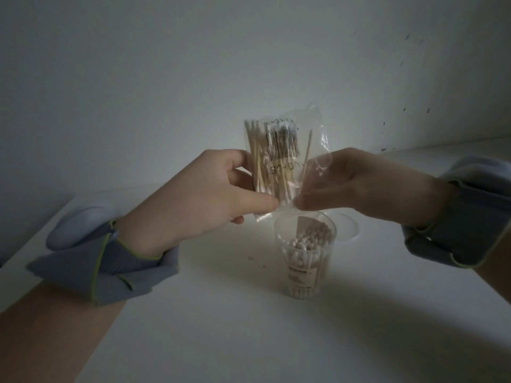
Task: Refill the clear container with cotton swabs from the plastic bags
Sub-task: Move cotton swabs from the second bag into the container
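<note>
L hand (210, 194) & R hand (356, 183) both pinch plastic bag (282, 161) mid-air.
Bag sits at 12 o'clock of clear container (305, 252), part full. Risk: film rips abruptly, cotton swabs (265, 167) spill past rim; a dropping hand could tip container.

The bag (279, 161) carries a barcode (282, 142) toward 12 o'clock, with blurred, inverted print beneath it, unreadable. Lines on the container (305, 239) label (301, 275) are too small to read.
</note>
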Tool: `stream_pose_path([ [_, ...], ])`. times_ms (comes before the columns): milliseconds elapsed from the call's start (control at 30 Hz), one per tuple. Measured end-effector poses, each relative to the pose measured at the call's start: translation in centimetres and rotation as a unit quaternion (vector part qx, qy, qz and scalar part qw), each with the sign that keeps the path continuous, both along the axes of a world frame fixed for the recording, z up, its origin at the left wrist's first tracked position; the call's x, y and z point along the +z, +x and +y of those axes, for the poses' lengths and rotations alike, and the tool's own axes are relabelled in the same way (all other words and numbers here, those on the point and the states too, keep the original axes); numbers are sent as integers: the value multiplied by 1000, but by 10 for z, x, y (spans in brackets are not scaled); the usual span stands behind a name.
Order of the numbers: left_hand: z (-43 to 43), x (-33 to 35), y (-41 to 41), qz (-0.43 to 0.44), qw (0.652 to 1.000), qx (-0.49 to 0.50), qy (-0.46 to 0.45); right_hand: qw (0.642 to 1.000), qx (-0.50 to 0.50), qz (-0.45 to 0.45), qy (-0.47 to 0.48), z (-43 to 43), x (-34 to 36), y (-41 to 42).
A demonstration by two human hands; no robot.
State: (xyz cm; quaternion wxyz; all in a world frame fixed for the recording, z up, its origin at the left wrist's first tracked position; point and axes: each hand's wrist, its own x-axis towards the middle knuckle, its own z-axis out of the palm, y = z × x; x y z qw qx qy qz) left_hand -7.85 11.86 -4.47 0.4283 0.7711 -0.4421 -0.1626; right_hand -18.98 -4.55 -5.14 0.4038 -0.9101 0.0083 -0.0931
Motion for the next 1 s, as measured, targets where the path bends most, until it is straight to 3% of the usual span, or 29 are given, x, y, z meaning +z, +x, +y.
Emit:
stream_pose_path([
  [500,6,10,1,77,995,-53,27,999,-33,9,27,-5,2,-1],
  [1000,3,7,-4,66,997,-27,12,999,-37,18,23,-7,5,-2],
])
